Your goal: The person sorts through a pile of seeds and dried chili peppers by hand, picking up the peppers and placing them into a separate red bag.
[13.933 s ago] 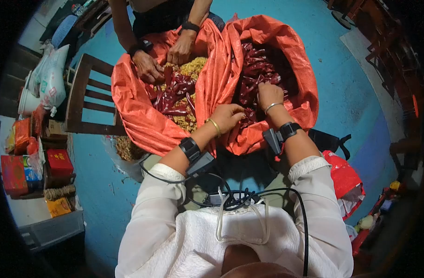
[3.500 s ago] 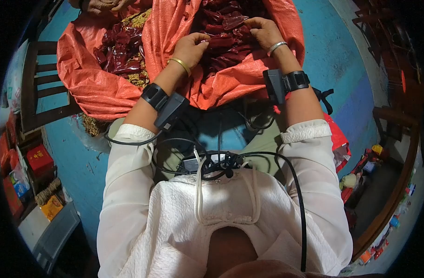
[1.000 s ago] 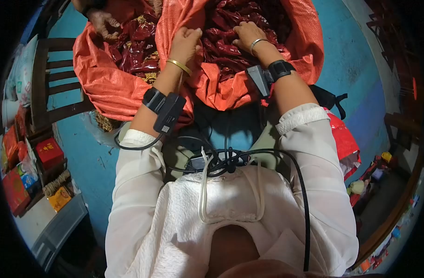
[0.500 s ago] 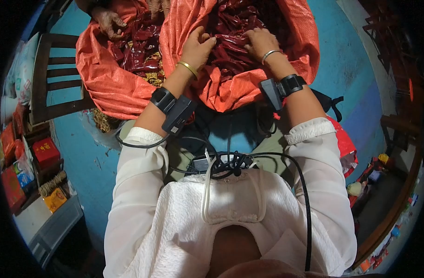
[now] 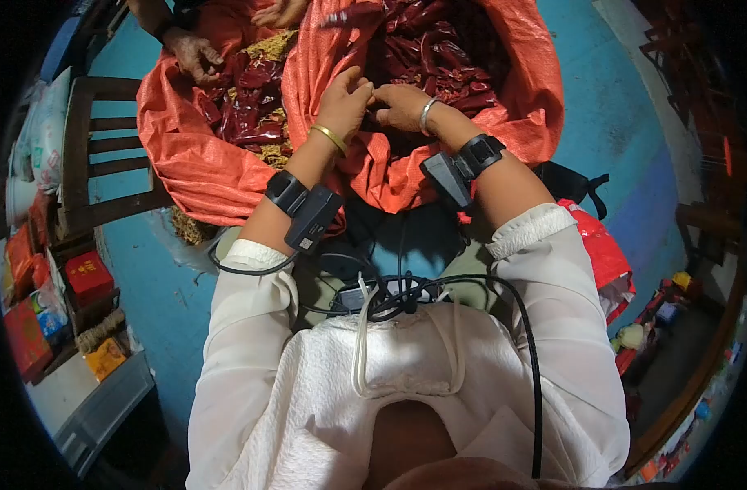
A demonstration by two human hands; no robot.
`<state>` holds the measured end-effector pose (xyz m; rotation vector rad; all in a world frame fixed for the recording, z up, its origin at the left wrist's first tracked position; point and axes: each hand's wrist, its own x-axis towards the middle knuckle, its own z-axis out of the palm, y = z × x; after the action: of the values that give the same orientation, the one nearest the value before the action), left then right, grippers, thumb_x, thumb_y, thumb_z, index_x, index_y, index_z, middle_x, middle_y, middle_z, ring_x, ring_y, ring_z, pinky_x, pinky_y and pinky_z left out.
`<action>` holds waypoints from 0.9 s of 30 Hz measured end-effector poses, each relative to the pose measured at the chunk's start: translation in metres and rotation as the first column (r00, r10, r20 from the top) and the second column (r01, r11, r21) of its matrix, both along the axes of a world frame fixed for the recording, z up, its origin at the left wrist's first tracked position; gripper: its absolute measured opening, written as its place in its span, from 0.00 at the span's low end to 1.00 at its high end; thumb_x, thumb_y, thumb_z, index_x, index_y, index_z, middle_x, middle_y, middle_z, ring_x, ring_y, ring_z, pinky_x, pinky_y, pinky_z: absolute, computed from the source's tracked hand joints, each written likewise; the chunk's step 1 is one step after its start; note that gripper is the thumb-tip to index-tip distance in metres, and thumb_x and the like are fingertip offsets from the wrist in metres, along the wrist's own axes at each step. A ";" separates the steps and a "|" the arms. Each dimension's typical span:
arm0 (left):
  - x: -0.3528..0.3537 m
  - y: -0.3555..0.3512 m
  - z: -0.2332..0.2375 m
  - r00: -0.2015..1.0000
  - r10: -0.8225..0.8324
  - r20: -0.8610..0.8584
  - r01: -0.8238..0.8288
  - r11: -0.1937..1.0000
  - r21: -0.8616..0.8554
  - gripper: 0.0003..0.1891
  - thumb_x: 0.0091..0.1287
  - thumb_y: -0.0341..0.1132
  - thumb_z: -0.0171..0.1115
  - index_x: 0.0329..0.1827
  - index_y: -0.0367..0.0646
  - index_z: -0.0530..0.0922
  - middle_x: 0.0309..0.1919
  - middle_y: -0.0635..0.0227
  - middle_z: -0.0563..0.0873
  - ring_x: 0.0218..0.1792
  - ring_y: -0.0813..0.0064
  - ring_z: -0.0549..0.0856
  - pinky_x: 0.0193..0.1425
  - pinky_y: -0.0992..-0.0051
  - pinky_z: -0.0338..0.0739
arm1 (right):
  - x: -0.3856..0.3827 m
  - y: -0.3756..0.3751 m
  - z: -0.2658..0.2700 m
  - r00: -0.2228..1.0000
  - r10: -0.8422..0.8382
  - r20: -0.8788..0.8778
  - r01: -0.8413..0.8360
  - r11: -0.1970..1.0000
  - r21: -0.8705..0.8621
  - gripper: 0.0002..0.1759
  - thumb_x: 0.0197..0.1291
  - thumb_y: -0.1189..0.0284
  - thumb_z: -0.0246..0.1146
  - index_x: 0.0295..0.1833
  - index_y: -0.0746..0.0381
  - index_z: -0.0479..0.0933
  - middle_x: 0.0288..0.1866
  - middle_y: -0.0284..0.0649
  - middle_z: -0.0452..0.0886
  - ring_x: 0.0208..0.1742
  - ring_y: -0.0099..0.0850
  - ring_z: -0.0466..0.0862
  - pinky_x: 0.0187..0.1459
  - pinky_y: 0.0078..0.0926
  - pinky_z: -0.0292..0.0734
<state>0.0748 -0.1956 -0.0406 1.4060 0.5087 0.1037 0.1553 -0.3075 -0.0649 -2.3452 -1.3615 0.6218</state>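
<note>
- Two bare hands, the left hand (image 5: 345, 103) and the right hand (image 5: 401, 106), met by the near left part of the right sack's (image 5: 538, 90) mouth.
- Both had bent fingers, the tips drawn close to each other; whether they pinched anything between them could not be told, since the knuckles hid the spot.
- Dark red chillies (image 5: 445, 51) filled that sack, lying beyond the fingertips and off to the right.
- The right hand was the nearer to this pile, reaching in over its near edge; the left hand was at the fold dividing the sacks.
- Their long axes ran at mixed angles, with no one direction shared.
- One stray chilli (image 5: 354, 15), blurred, showed beyond the left hand, its length roughly left to right; whether it rested on the fold could not be told.
- In the left sack (image 5: 176, 145), more chillies lay over yellow bits (image 5: 272, 44), with a co-worker's hands (image 5: 193, 58) at its far side.
</note>
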 end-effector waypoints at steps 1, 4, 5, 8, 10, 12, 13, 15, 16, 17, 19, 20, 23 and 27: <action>0.001 0.002 -0.003 1.000 0.000 0.003 0.000 1.000 -0.003 0.24 0.58 0.31 0.55 0.57 0.31 0.63 0.45 0.61 0.75 0.41 0.74 0.76 0.44 0.78 0.72 | 0.001 -0.004 0.000 0.996 -0.017 -0.089 0.024 0.997 0.075 0.16 0.50 0.64 0.57 0.45 0.58 0.74 0.46 0.44 0.75 0.50 0.42 0.74 0.52 0.36 0.67; 0.002 0.008 -0.007 0.982 -0.152 -0.112 0.182 0.923 0.338 0.24 0.57 0.32 0.55 0.56 0.30 0.65 0.43 0.61 0.76 0.38 0.74 0.77 0.45 0.77 0.71 | -0.001 -0.014 0.013 0.974 -0.075 0.213 0.100 0.989 -0.113 0.15 0.51 0.67 0.55 0.45 0.57 0.74 0.46 0.44 0.76 0.50 0.40 0.74 0.50 0.36 0.68; 0.000 0.005 -0.007 0.988 -0.155 -0.023 0.156 0.956 0.246 0.24 0.57 0.33 0.55 0.55 0.30 0.65 0.44 0.59 0.76 0.40 0.72 0.77 0.48 0.76 0.70 | 0.002 -0.016 0.017 0.974 -0.071 0.214 0.096 0.989 -0.113 0.15 0.51 0.67 0.55 0.45 0.57 0.74 0.46 0.44 0.76 0.50 0.40 0.74 0.50 0.36 0.68; 0.000 0.005 -0.017 0.992 -0.118 0.034 0.108 0.968 0.225 0.26 0.56 0.35 0.56 0.56 0.29 0.64 0.46 0.55 0.76 0.45 0.68 0.77 0.52 0.75 0.68 | 0.022 -0.028 0.019 0.863 -0.131 0.488 0.275 0.932 -0.236 0.13 0.52 0.69 0.53 0.43 0.55 0.76 0.44 0.42 0.77 0.49 0.38 0.75 0.48 0.37 0.71; 0.001 0.008 -0.024 0.996 -0.084 0.006 0.079 0.951 0.300 0.27 0.56 0.36 0.56 0.56 0.29 0.64 0.48 0.53 0.75 0.48 0.67 0.76 0.54 0.74 0.67 | 0.033 -0.038 0.016 0.832 -0.209 0.514 0.365 0.903 -0.225 0.10 0.52 0.69 0.53 0.38 0.55 0.78 0.44 0.40 0.77 0.48 0.39 0.76 0.45 0.36 0.73; 0.002 0.011 -0.027 0.991 -0.131 -0.014 0.130 0.947 0.293 0.27 0.56 0.36 0.56 0.56 0.29 0.64 0.51 0.51 0.74 0.52 0.65 0.74 0.57 0.74 0.66 | 0.042 -0.040 0.017 0.839 -0.247 0.485 0.390 0.895 -0.218 0.11 0.52 0.69 0.53 0.39 0.56 0.78 0.42 0.41 0.78 0.45 0.40 0.77 0.44 0.37 0.73; 0.001 0.011 -0.027 0.991 -0.131 -0.015 0.129 0.947 0.293 0.27 0.56 0.36 0.56 0.56 0.29 0.64 0.51 0.51 0.74 0.52 0.65 0.74 0.57 0.74 0.66 | 0.043 -0.039 0.019 0.843 -0.285 0.456 0.415 0.885 -0.214 0.11 0.53 0.68 0.54 0.40 0.57 0.78 0.41 0.42 0.78 0.42 0.40 0.79 0.43 0.38 0.73; 0.001 0.011 -0.027 0.990 -0.141 0.006 0.134 0.955 0.264 0.27 0.56 0.36 0.56 0.56 0.29 0.64 0.50 0.51 0.74 0.52 0.65 0.74 0.56 0.74 0.66 | 0.044 -0.032 0.017 0.826 -0.408 0.389 0.470 0.879 -0.077 0.11 0.52 0.67 0.53 0.40 0.55 0.77 0.38 0.43 0.78 0.44 0.40 0.77 0.45 0.34 0.72; 0.000 0.011 -0.027 0.990 -0.138 0.003 0.132 0.956 0.263 0.27 0.56 0.36 0.56 0.56 0.29 0.64 0.50 0.51 0.74 0.52 0.65 0.74 0.56 0.74 0.66 | 0.045 -0.026 0.014 0.834 -0.402 0.378 0.423 0.906 0.031 0.11 0.52 0.67 0.53 0.40 0.55 0.77 0.38 0.43 0.78 0.43 0.40 0.77 0.44 0.34 0.72; 0.000 0.011 -0.026 0.988 -0.157 -0.012 0.154 0.944 0.292 0.26 0.56 0.36 0.56 0.56 0.30 0.64 0.50 0.52 0.74 0.52 0.65 0.74 0.56 0.75 0.66 | 0.045 -0.021 0.010 0.841 -0.395 0.368 0.371 0.918 0.139 0.11 0.52 0.67 0.53 0.40 0.55 0.77 0.37 0.43 0.78 0.42 0.40 0.77 0.44 0.34 0.72; -0.001 0.013 -0.025 0.984 -0.174 -0.031 0.174 0.929 0.325 0.26 0.56 0.36 0.56 0.56 0.30 0.65 0.51 0.52 0.74 0.52 0.66 0.74 0.55 0.75 0.66 | 0.042 -0.008 0.003 0.873 -0.366 0.323 0.348 0.931 0.113 0.12 0.52 0.68 0.53 0.42 0.56 0.76 0.39 0.42 0.77 0.43 0.40 0.76 0.45 0.34 0.71; -0.002 0.013 -0.025 0.982 -0.187 -0.026 0.186 0.932 0.312 0.26 0.56 0.36 0.56 0.56 0.30 0.65 0.51 0.52 0.74 0.51 0.66 0.74 0.55 0.75 0.67 | 0.044 -0.003 -0.009 0.895 -0.293 0.336 0.259 0.955 0.142 0.12 0.51 0.68 0.54 0.43 0.54 0.76 0.41 0.42 0.77 0.44 0.39 0.76 0.46 0.35 0.71; -0.006 0.013 -0.018 0.977 -0.208 -0.037 0.209 0.933 0.293 0.25 0.57 0.36 0.55 0.56 0.31 0.64 0.51 0.54 0.73 0.51 0.68 0.74 0.54 0.76 0.67 | 0.041 0.008 -0.012 0.931 -0.205 0.302 0.199 0.979 0.050 0.15 0.51 0.68 0.56 0.47 0.50 0.74 0.49 0.41 0.72 0.52 0.37 0.72 0.50 0.35 0.70; -0.011 0.012 -0.009 0.979 -0.201 -0.021 0.201 0.960 0.196 0.25 0.57 0.35 0.56 0.56 0.31 0.64 0.50 0.55 0.74 0.50 0.70 0.74 0.52 0.77 0.68 | 0.042 0.013 -0.011 0.884 -0.383 0.267 0.396 0.918 0.005 0.18 0.52 0.63 0.57 0.50 0.47 0.73 0.55 0.39 0.65 0.59 0.39 0.63 0.57 0.38 0.63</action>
<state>0.0634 -0.1836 -0.0494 1.6448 0.3609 -0.0115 0.1968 -0.2946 -0.0757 -2.7121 -0.9249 0.2311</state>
